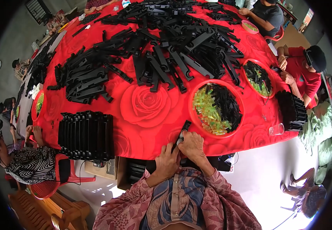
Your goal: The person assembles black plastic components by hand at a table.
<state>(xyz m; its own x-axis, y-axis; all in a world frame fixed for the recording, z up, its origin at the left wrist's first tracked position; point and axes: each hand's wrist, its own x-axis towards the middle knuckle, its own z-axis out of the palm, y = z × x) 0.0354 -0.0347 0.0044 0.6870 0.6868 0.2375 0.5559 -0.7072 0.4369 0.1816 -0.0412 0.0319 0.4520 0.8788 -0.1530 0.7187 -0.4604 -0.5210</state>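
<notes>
At the table's near edge, both my hands close on one black plastic strip. Its upper end sticks out past my fingers, tilted up to the right. My left hand grips the lower part, mostly covering it. My right hand has its fingers curled onto the middle of the strip; whether a smaller piece is pinched there is hidden. Just beyond my right hand sits a round red basket, with yellow-green clear pieces on its left side and small black pieces on its right.
A neat stack of black strips stands at the left edge. Loose black strips heap across the red tablecloth. A second basket and a clear cup lie to the right. Co-workers sit on both sides, one in red.
</notes>
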